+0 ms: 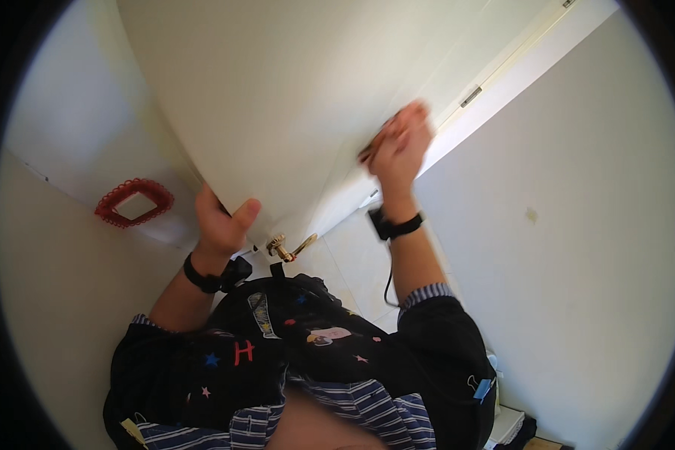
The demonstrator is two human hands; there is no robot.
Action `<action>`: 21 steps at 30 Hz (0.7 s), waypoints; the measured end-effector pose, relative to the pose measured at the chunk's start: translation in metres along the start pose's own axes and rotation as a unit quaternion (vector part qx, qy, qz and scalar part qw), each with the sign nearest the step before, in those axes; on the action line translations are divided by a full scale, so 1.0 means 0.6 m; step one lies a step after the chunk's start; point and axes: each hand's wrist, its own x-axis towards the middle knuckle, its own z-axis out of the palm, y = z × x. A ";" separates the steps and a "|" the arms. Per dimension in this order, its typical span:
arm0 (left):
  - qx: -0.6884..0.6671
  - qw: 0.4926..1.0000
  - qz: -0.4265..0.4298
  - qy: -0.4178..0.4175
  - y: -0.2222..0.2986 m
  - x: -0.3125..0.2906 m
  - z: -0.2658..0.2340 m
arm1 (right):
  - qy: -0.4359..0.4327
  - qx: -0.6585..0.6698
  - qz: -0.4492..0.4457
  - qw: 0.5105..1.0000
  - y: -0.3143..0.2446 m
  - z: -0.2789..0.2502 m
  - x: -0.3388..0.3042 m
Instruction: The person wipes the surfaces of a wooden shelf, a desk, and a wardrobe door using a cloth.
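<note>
A white door stands in front of me, seen at a steep slant. My left hand grips its left edge, thumb on the near face and the other fingers out of sight behind the edge. Against the door's face further right, my right hand presses a crumpled reddish-brown cloth. Motion blurs that hand and the cloth's outline. Below the left hand, close to my body, a gold door handle sticks out from the door.
Left of the door, a red lacy frame surrounds a white plate on the wall. Metal hinges line the door's right side, beside a plain wall. Pale floor tiles show beneath. Dark bands with small devices circle both my wrists.
</note>
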 end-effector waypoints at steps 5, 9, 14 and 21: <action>0.016 1.000 -0.025 0.002 0.003 -0.010 -0.015 | -0.292 0.050 0.366 0.882 -0.034 -0.022 -0.210; 0.038 0.999 0.001 0.035 0.030 -0.014 0.009 | -0.317 0.095 0.435 0.837 0.063 -0.070 -0.316; 0.344 0.910 0.211 0.090 0.109 -0.084 0.057 | -0.202 0.040 0.353 0.912 0.173 -0.148 -0.387; 0.599 0.671 0.337 -0.278 0.035 -0.102 0.267 | -0.243 0.037 0.393 0.886 0.187 -0.235 -0.442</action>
